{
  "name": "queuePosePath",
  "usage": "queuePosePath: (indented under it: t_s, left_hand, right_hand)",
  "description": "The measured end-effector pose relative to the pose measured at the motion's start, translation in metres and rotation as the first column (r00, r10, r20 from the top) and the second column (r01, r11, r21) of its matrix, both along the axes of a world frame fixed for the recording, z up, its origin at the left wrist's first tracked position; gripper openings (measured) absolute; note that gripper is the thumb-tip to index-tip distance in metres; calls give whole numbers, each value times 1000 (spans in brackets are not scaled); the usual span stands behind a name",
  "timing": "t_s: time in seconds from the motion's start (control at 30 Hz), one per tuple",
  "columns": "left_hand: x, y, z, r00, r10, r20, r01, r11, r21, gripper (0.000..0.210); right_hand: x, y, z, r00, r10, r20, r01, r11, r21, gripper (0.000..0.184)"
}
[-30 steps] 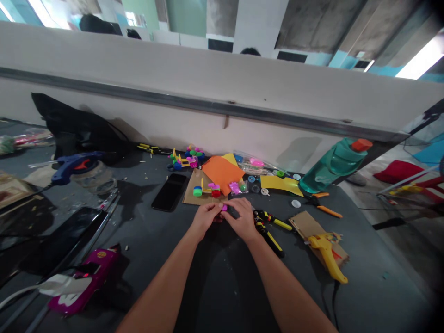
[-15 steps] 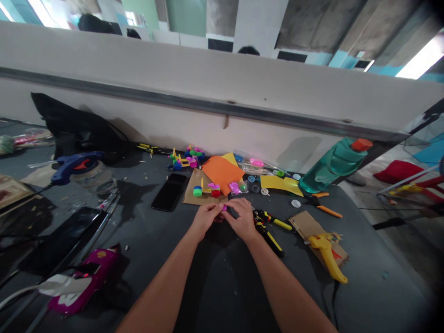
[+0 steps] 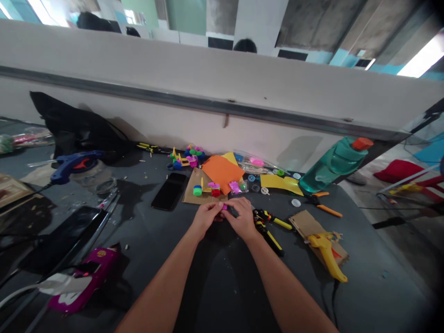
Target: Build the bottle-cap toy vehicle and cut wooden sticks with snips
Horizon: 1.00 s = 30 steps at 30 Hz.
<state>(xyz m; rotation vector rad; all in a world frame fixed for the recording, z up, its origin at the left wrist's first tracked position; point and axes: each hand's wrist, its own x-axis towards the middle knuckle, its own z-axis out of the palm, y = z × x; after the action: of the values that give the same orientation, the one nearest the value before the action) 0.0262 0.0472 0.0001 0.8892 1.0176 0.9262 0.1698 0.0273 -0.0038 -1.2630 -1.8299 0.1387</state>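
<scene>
My left hand (image 3: 207,217) and my right hand (image 3: 242,216) meet over the dark table, fingers closed on a small magenta piece (image 3: 225,207). Most of that piece is covered by my fingertips, so its kind does not show. Just beyond my hands, a small model with green and red wheels and a yellow upright (image 3: 204,187) stands on a cardboard piece (image 3: 190,196). Beside it are an orange sheet (image 3: 222,170) and a small bag of magenta bits (image 3: 235,187). Yellow-and-black pliers (image 3: 272,238) lie right of my right hand.
A phone (image 3: 169,192) lies left of the cardboard. Rightward are a yellow glue gun (image 3: 328,254), orange-handled pliers (image 3: 329,210) and a teal bottle (image 3: 333,166). A blue glue gun (image 3: 74,166) and a magenta power strip (image 3: 88,280) occupy the left. A low partition (image 3: 173,111) closes the back.
Both hands stay in nearly the same place with the magenta piece between their fingers. Beyond the partition, a person's head has risen slightly.
</scene>
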Motion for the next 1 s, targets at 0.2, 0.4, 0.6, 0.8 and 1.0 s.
queuePosePath:
  t_s: [0.2,0.4,0.6,0.8,1.0]
  left_hand:
    - [0,0,2,1000,-2,-4,2,1000,5,36]
    - [0,-1,2,999,7,44,-6,1000,-22,37]
    - [0,0,1,1000,9,26,-9,1000,0,37]
    - [0,0,1,1000,13,22,-13,1000,-6,39]
    - [0,0,0,1000,14,8,-14,1000,-4,36]
  right_hand:
    - [-1,-1,1,1000,17,-8,-17,1000,-13,16]
    - [0,-1,2,1000,13,-16,-13,999,-30,13]
    - [0,-2,3,1000,19,-10,-19,1000,-25,16]
    - [0,-1,3,1000,3,-22,-4,999,-32,14]
    - [0,-2,3,1000,14,-24,-14,999,-33,17]
